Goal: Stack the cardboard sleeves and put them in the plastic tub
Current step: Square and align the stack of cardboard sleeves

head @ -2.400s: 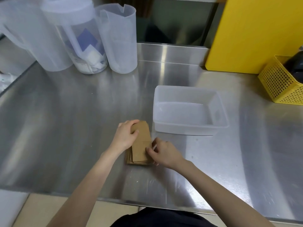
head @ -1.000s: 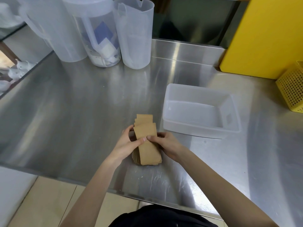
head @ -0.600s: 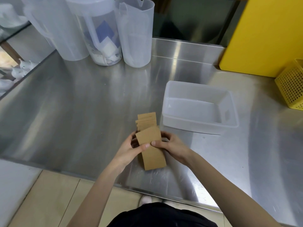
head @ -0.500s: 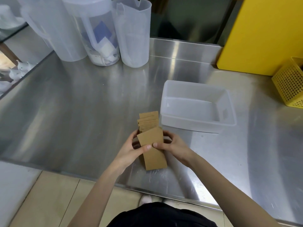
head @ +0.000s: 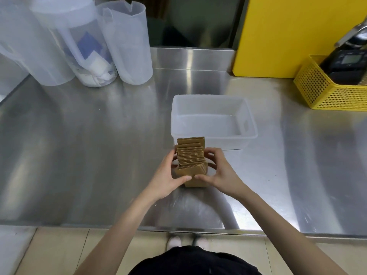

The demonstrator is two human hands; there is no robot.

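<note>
Hands on the bundle, both of them, seen from the head camera looking down. The left hand (head: 165,176) presses the left flank of the fanned stack of flat brown cardboard sleeves (head: 191,155), and the right hand (head: 217,171) clamps the right flank, thumbs meeting on the near face of the front sleeve. So each hand is closed around the stack, squeezing it between palms, not clenched on nothing and not let go. The stack stands on edge and tilts, its sheets stepped away from the person, so the long run of the bundle points near to far. Its bottom edge looks to rest on the brushed stainless steel counter (head: 89,155), though the fingers hide part of that.

And here is what matters: the translucent white rectangular plastic tub (head: 213,138) sits just beyond the stack and a little right, its near wall almost touching the farthest sleeve. It looks empty. The tub's long side runs left to right, across the bundle's run, so I would judge a lift, a short push away and right, perhaps a turn. The right hand is the nearer one.

Far left stand three frosted plastic jugs (head: 127,42); far right, a yellow perforated basket (head: 329,90) beside a yellow board (head: 288,34).
</note>
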